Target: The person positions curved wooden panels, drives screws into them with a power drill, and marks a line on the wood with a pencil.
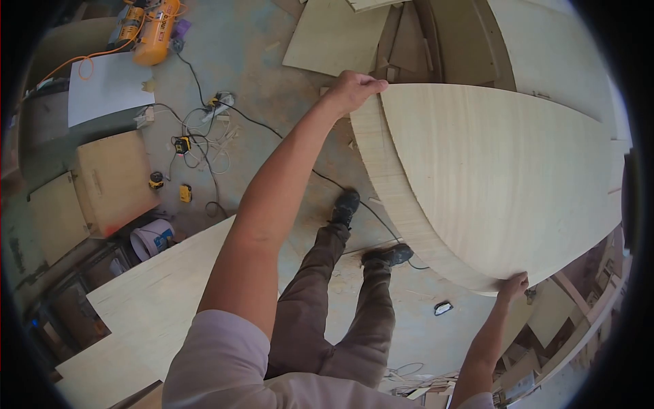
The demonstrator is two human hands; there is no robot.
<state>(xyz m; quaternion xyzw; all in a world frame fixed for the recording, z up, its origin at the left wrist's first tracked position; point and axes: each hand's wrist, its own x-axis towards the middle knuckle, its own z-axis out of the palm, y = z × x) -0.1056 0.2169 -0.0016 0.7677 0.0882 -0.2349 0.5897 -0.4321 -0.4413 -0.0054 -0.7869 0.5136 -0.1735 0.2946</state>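
Note:
A large pale plywood panel with a curved edge [490,163] reaches across the right side. Beneath it, a second curved piece [377,153] shows as a band along the near edge. My left hand [354,92] is closed on the far corner of the panels, thumb on top. At the lower end of the curve, my right hand [513,286] has its fingers closed round the edge. The undersides of the panels and the fingers beneath them are hidden.
Black cable [327,178] runs over the floor past my shoes [388,255]. Yellow tools [182,144], an orange compressor [155,31], a bucket [151,238] and boards [116,180] are at left. A small white-and-black object [443,308] lies below the panels.

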